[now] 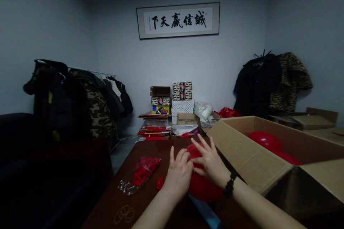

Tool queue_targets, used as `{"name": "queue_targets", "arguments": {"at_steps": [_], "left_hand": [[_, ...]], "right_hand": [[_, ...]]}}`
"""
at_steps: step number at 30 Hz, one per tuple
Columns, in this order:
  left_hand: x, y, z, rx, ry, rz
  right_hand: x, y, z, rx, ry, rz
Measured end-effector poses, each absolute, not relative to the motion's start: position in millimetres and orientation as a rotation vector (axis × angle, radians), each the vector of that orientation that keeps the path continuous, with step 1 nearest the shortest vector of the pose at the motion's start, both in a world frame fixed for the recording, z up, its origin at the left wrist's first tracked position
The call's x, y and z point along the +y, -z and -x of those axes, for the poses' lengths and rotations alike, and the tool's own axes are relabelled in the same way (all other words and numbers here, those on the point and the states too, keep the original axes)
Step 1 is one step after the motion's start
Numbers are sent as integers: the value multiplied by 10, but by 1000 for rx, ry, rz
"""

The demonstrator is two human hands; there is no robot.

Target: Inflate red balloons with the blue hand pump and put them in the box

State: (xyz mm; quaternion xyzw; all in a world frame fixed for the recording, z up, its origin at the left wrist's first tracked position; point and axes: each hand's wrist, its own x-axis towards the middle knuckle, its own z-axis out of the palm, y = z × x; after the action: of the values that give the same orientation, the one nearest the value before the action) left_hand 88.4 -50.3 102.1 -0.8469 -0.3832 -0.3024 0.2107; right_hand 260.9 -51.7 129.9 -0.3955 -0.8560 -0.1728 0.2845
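Observation:
A round, inflated red balloon [205,188] is at the table's middle, partly hidden behind both hands. My left hand [178,171] has its fingers curled at the balloon's near left side, around where its neck appears to be. My right hand [211,162] meets it there, thumb and index finger pinched together and the other fingers raised. The neck itself is hidden by the fingers. Just left of my left hand lies a small uninflated red balloon [159,183]. Under the inflated one, a long light-blue object [205,212] extends toward me; its kind is unclear.
A clear bag of red balloons [145,171] and several rubber bands [124,215] lie on the dark table [107,200]. On the right, an open cardboard box [249,154] contains inflated red balloons [264,141]. Stacked boxes [182,111] stand beyond the table; coats hang on both sides.

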Motion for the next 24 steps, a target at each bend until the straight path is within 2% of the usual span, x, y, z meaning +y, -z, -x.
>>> {"name": "queue_targets", "arguments": {"at_steps": [13, 21, 24], "left_hand": [[-542, -1079, -761, -1002, 929, 2382], [-624, -1103, -734, -1054, 1056, 2436], [-650, -1082, -709, -1056, 1073, 2435]], "right_hand": [[-507, -1011, -2593, -2247, 328, 1006], [-462, -881, -2551, -2068, 30, 930], [-469, -882, -2536, -2065, 19, 944]]}}
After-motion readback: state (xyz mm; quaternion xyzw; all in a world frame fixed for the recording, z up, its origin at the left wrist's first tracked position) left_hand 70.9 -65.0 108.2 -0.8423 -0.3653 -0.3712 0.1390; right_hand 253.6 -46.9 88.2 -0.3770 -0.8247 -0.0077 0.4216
